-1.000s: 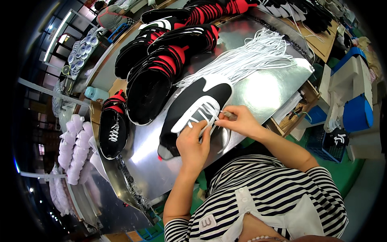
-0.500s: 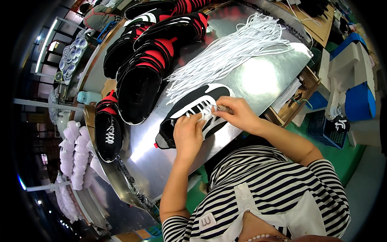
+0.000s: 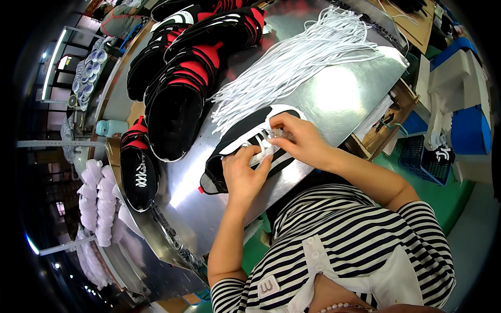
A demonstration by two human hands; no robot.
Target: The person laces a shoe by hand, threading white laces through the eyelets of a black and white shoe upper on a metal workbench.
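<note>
A black shoe upper with white stripes (image 3: pixel 237 143) lies flat on the shiny metal table (image 3: pixel 334 99). My left hand (image 3: pixel 242 175) presses on its near side and pinches a white lace. My right hand (image 3: pixel 297 138) grips the white lace (image 3: pixel 266 151) over the eyelet area, fingers closed around it. A big bundle of loose white laces (image 3: pixel 297 60) fans out just beyond the shoe.
Several black and red shoe uppers (image 3: pixel 182 88) are stacked at the far left of the table, one more (image 3: pixel 138 169) at its left edge. White moulded pieces (image 3: pixel 96 208) hang on a rack left. Blue bins (image 3: pixel 467 125) and a basket (image 3: pixel 422 156) stand right.
The view has shifted, so the shoe and table sit a little higher and to the right. Both hands stay on the shoe, working the lace with small finger movements.
</note>
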